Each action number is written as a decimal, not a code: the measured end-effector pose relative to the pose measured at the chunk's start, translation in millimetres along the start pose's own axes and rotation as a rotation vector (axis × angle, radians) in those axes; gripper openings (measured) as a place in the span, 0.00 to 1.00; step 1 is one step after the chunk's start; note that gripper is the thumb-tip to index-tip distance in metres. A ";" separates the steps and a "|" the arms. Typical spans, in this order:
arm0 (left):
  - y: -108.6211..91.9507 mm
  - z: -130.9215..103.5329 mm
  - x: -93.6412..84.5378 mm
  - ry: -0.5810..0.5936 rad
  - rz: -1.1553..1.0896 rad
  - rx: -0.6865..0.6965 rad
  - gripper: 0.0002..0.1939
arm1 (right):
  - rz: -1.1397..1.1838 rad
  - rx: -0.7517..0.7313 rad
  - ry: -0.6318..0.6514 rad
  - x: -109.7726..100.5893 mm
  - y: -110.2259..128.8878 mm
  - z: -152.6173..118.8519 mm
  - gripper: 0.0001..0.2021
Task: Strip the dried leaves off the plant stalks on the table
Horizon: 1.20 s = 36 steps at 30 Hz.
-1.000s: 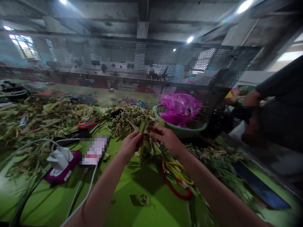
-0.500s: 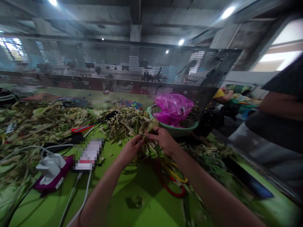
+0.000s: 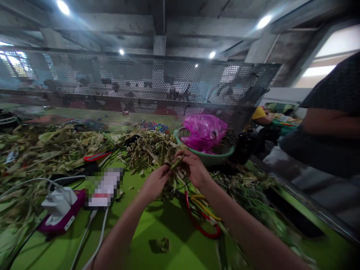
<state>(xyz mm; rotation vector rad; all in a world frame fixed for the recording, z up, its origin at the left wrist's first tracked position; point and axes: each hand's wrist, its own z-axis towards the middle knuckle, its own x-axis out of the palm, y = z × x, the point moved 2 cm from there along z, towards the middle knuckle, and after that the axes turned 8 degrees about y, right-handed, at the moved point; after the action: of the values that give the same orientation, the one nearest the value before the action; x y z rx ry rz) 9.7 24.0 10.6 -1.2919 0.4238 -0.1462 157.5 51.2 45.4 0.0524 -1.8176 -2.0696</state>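
Above the green tabletop, a green plant stem (image 3: 177, 163) with dry leafy bits runs between my two hands. My left hand (image 3: 156, 181) is closed, thumb and fingers pinching the stem's lower end. Higher up on it, my right hand (image 3: 194, 169) has its fingers curled round the stem, partly hiding it. Behind them spreads a heap of dried stems and leaves (image 3: 149, 148). Red-handled scissors (image 3: 206, 233) lie under my right forearm, with yellow handles (image 3: 203, 208) beside them. A small curled scrap (image 3: 163, 244) rests nearer to me.
A green basin (image 3: 209, 157) holding a pink plastic bag (image 3: 205, 131) stands behind my right hand. Leftward are a phone (image 3: 102, 189), a purple power strip (image 3: 63, 223) with white cables, and a red cutter (image 3: 98, 156). A person (image 3: 332, 123) is at the right, beyond the table edge.
My right hand has turned slightly and its fingers have shifted on the stem, so more of the stem shows. My left hand stays nearly in place. The view has tilted up a little.
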 end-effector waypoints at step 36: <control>-4.7 -2.8 0.8 0.068 -0.230 -0.116 0.13 | 0.001 0.026 0.140 5.7 3.7 -4.4 0.12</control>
<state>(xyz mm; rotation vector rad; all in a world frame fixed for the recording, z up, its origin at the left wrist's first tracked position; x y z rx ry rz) 9.9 19.9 14.3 -1.4514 0.3443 -0.3643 154.5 45.0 49.5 0.1982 -1.7594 -1.9886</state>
